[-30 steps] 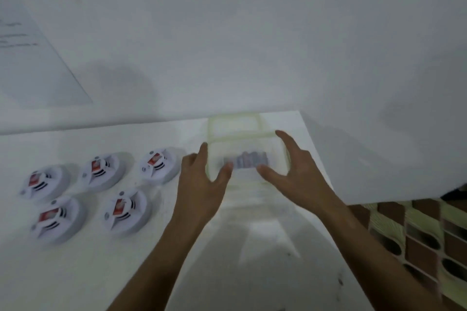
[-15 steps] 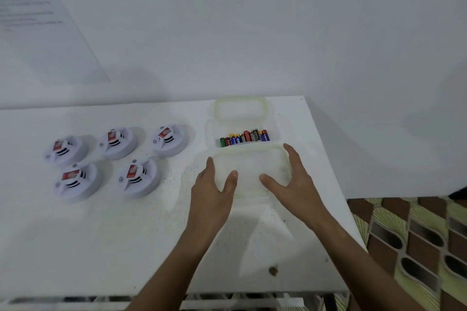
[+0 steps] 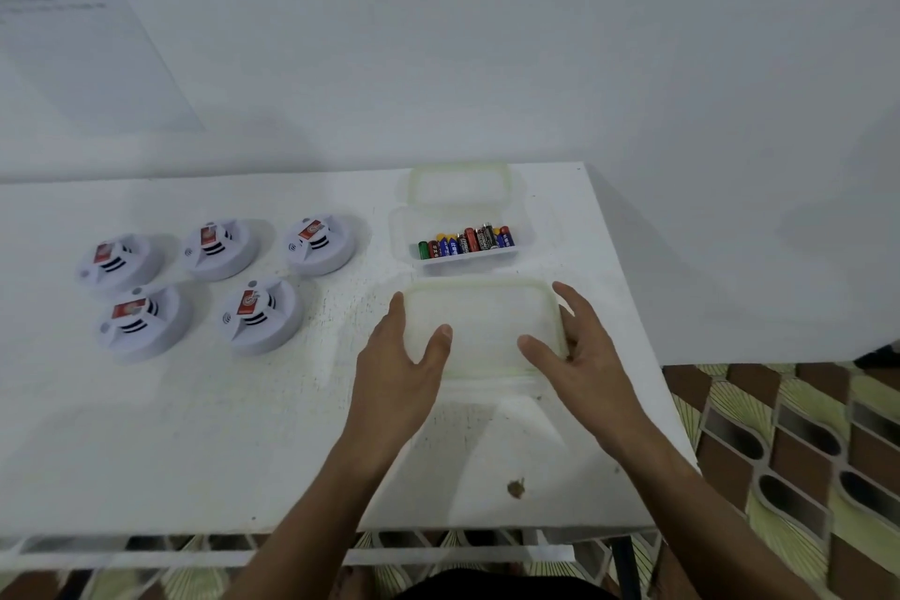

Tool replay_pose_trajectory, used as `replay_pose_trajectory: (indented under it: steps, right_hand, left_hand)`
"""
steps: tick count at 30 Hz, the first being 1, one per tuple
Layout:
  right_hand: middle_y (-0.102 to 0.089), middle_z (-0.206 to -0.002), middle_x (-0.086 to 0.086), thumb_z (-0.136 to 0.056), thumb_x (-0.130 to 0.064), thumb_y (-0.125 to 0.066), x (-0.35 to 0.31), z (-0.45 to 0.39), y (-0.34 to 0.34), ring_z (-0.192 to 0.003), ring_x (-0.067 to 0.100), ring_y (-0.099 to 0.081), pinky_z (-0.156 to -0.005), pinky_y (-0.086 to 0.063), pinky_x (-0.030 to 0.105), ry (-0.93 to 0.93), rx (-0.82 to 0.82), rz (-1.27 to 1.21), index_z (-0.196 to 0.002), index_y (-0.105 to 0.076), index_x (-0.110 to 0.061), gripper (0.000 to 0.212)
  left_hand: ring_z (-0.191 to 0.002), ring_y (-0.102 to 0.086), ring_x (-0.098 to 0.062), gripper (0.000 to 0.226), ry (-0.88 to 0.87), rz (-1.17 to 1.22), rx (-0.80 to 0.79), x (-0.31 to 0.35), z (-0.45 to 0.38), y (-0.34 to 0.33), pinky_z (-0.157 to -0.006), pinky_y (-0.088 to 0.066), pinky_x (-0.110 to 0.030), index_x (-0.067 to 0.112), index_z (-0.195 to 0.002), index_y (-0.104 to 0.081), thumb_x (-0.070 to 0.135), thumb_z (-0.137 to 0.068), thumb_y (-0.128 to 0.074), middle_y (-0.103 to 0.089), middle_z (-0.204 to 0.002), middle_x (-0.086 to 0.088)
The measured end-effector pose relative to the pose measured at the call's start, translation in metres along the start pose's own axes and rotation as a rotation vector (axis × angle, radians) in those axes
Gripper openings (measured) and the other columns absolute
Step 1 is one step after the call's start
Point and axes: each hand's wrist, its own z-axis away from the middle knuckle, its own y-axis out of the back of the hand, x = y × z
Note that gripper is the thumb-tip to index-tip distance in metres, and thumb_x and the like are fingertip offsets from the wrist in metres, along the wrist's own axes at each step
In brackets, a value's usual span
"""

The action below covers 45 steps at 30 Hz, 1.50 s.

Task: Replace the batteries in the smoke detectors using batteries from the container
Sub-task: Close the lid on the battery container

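Lid (image 3: 479, 324) now off and set down in front of container (image 3: 460, 229); your left hand (image 3: 399, 361) and right hand (image 3: 579, 351) grip its edges, fingers apart. Batteries (image 3: 465, 241) exposed, grab next.

smoke detectors (image 3: 258, 314) white, red labels | batteries (image 3: 466, 242) green, red, blue | table (image 3: 146, 429) white
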Motion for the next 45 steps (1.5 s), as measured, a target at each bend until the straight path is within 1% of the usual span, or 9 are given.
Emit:
replay_pose_trajectory:
  steps: [6, 11, 14, 21, 23, 26, 28, 36, 45]
  right_hand:
    - [-0.044, -0.137, -0.024, -0.087, -0.029, -0.074, 0.000, 0.006, -0.010, -0.118, -0.004, -0.052, -0.106, -0.048, 0.036, -0.020, 0.006, 0.042, -0.150, -0.018, -0.043, 0.086]
    - [-0.027, -0.118, -0.047, -0.086, -0.022, -0.075, 0.002, 0.010, -0.015, -0.097, -0.044, -0.030, -0.082, -0.034, -0.008, -0.021, -0.002, 0.094, -0.154, -0.016, -0.030, 0.091]
    - [-0.025, -0.117, -0.047, -0.086, -0.019, -0.075, 0.003, 0.009, -0.013, -0.093, -0.047, -0.028, -0.073, -0.030, -0.013, -0.012, -0.018, 0.101, -0.154, -0.016, -0.026, 0.091]
    - [-0.028, -0.139, -0.042, -0.072, -0.049, -0.083, -0.003, -0.002, 0.000, -0.124, -0.018, -0.036, -0.099, -0.036, 0.007, 0.014, -0.168, 0.203, -0.154, -0.005, -0.043, 0.113]
    - [-0.026, -0.147, -0.032, -0.064, -0.051, -0.087, -0.014, -0.008, 0.009, -0.131, -0.010, -0.033, -0.107, -0.036, 0.019, 0.046, -0.176, 0.265, -0.150, -0.010, -0.049, 0.116]
    - [-0.030, -0.139, -0.040, -0.060, -0.037, -0.093, -0.031, -0.026, 0.020, -0.119, -0.025, -0.033, -0.097, -0.036, 0.003, 0.140, -0.293, 0.340, -0.139, -0.019, -0.059, 0.111]
    - [-0.029, -0.152, -0.025, -0.055, -0.041, -0.095, -0.034, -0.041, 0.022, -0.135, -0.005, -0.031, -0.111, -0.034, 0.022, 0.127, -0.413, 0.436, -0.149, -0.013, -0.052, 0.125]
    - [-0.020, -0.153, -0.020, -0.049, -0.044, -0.097, -0.023, -0.057, 0.015, -0.141, 0.010, -0.024, -0.118, -0.031, 0.044, 0.163, -0.534, 0.530, -0.150, -0.004, -0.051, 0.137]
    - [-0.033, -0.138, -0.012, -0.056, -0.023, -0.094, -0.016, -0.059, 0.011, -0.124, 0.009, -0.035, -0.104, -0.039, 0.030, 0.259, -0.464, 0.525, -0.149, -0.012, -0.046, 0.126]
  left_hand:
    - [-0.141, -0.029, -0.007, 0.074, 0.001, 0.011, 0.021, 0.000, 0.001, 0.000, -0.097, -0.018, -0.012, 0.024, -0.154, -0.019, 0.047, -0.093, -0.055, -0.029, -0.156, 0.011]
    - [-0.142, -0.028, -0.008, 0.075, 0.015, 0.078, 0.028, -0.006, -0.002, -0.003, -0.103, -0.022, -0.018, 0.027, -0.153, -0.021, 0.046, -0.091, -0.059, -0.029, -0.156, 0.013]
    - [-0.142, -0.030, -0.009, 0.076, 0.017, 0.119, 0.037, -0.011, -0.003, -0.003, -0.107, -0.026, -0.024, 0.029, -0.153, -0.023, 0.048, -0.089, -0.060, -0.031, -0.155, 0.013]
    - [-0.133, -0.042, -0.011, 0.069, -0.052, 0.010, -0.092, -0.005, -0.020, 0.013, -0.094, -0.038, -0.019, 0.028, -0.145, -0.032, 0.050, -0.087, -0.062, -0.044, -0.138, 0.015]
    - [-0.139, -0.029, -0.006, 0.091, -0.160, -0.150, -0.157, 0.000, -0.028, 0.025, -0.102, -0.034, -0.022, 0.028, -0.148, -0.025, 0.063, -0.075, -0.067, -0.029, -0.150, 0.011]
    - [-0.141, -0.005, 0.006, 0.125, -0.307, -0.311, -0.429, 0.007, -0.044, 0.040, -0.114, -0.016, -0.026, 0.037, -0.152, -0.004, 0.070, -0.055, -0.076, 0.000, -0.160, 0.019]
    - [-0.145, -0.003, 0.002, 0.130, -0.358, -0.395, -0.531, 0.007, -0.053, 0.042, -0.118, -0.014, -0.030, 0.038, -0.152, -0.002, 0.068, -0.052, -0.080, 0.000, -0.160, 0.019]
    - [-0.137, -0.018, -0.011, 0.133, -0.409, -0.434, -0.509, -0.005, -0.064, 0.029, -0.114, -0.028, -0.038, 0.034, -0.152, 0.001, 0.054, -0.053, -0.086, -0.014, -0.152, 0.016]
    - [-0.120, -0.030, -0.013, 0.123, -0.502, -0.486, -0.445, -0.005, -0.067, 0.021, -0.104, -0.037, -0.037, 0.034, -0.149, -0.009, 0.052, -0.049, -0.078, -0.029, -0.137, 0.005]
